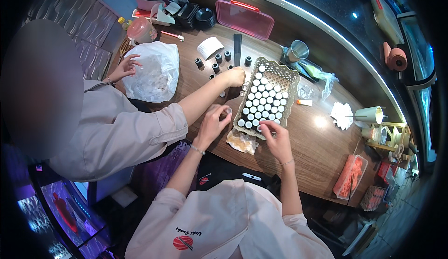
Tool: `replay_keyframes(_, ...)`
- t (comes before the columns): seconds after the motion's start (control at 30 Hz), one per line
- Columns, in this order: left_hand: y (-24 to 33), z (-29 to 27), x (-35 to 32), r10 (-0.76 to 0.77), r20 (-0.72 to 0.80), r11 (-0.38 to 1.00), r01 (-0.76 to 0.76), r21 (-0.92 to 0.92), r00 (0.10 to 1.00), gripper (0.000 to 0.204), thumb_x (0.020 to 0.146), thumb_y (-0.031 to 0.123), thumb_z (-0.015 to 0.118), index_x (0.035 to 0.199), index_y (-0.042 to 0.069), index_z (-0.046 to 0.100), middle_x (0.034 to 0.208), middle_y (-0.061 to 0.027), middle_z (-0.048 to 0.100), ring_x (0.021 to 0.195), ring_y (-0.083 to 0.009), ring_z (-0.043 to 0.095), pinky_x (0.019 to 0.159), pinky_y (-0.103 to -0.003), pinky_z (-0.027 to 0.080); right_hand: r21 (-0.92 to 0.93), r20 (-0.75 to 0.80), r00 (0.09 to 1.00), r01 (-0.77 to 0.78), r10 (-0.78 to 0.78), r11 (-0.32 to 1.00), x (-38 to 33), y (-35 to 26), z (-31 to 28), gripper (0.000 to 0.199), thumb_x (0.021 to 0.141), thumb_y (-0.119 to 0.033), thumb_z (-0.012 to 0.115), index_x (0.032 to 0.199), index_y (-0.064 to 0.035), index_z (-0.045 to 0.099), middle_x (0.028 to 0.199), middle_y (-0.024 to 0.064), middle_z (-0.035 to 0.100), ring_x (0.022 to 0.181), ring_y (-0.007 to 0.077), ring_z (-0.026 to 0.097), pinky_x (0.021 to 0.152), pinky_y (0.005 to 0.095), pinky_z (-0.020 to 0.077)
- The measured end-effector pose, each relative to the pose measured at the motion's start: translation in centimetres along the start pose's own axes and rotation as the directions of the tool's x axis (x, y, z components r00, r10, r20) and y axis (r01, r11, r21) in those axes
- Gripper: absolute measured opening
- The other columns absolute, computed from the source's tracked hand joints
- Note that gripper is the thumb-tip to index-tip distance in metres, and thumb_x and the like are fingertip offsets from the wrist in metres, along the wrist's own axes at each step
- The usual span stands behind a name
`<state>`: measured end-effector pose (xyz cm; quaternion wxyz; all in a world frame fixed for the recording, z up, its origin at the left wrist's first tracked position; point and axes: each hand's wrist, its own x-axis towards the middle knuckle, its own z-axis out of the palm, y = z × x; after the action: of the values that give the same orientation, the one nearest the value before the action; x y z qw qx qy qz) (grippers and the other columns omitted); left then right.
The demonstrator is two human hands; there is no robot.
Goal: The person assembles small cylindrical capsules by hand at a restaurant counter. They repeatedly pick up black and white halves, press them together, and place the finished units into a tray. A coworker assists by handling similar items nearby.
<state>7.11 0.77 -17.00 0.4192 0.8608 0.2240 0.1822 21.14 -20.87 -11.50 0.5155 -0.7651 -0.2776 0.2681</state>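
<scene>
A beige openwork basket (293,75) stands on the table in front of me, with rows of small dark bottles with white tops (262,102) filling most of it. My right hand (278,142) is at the basket's near edge, its thumb and fingertips closed on a small white-topped bottle (260,128). Left of the basket, my left hand (213,124) is pinched round something small and pale, too small to name. A clear plastic bag with yellowish contents (242,142) lies between my hands, against the basket. Several small dark bottles (215,67) stand apart beyond my left hand.
At my left, a co-worker's closed hand (234,76) reaches to the basket; their other hand (125,68) is by a white plastic bag (153,72). A metal cup (297,51), a pink-lidded container (245,20) and a tray of orange-red items (350,177) surround the work area.
</scene>
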Motion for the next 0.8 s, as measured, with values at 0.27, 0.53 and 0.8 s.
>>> replay_keyframes(0.27,5.7,-0.9,-4.7,0.082,-0.128,0.996,-0.078,0.037,0.988,0.029,0.082,0.005,0.079,0.109,-0.002,0.070,0.104,-0.0149,0.071,0.097,-0.0329,0.068,0.086,-0.041,0.054,0.043,0.151,0.988,-0.013,0.007,0.999,0.3,-1.9,6.0,0.028,0.096,-0.019,0.073,0.112,0.0035,0.073,0.087,0.0115,0.074,0.072,0.0153,0.067,0.067,0.0286,0.0540)
replay_keyframes(0.53,6.2,-0.5,-5.0,0.200,-0.096,0.977,-0.192,0.091,0.975,0.033,0.083,0.005,0.080,0.113,-0.001,0.071,0.105,-0.0144,0.072,0.097,-0.0318,0.068,0.085,-0.041,0.055,0.041,0.124,0.990,-0.076,0.071,0.996,0.3,-1.0,6.1,0.022,0.098,-0.015,0.072,0.107,0.0041,0.075,0.087,0.0078,0.076,0.077,0.0104,0.069,0.073,0.0263,0.0550)
replay_keyframes(0.8,-4.6,2.2,-5.4,-0.534,-0.170,0.843,0.504,-0.191,0.828,0.030,0.103,0.029,0.066,0.109,0.001,0.074,0.104,-0.0112,0.077,0.090,-0.0182,0.070,0.081,-0.032,0.054,0.123,-0.042,0.994,-0.100,0.106,0.987,-0.5,0.0,3.8,0.018,0.094,-0.012,0.075,0.106,0.0015,0.077,0.089,0.0065,0.076,0.077,0.0093,0.068,0.074,0.0262,0.0548)
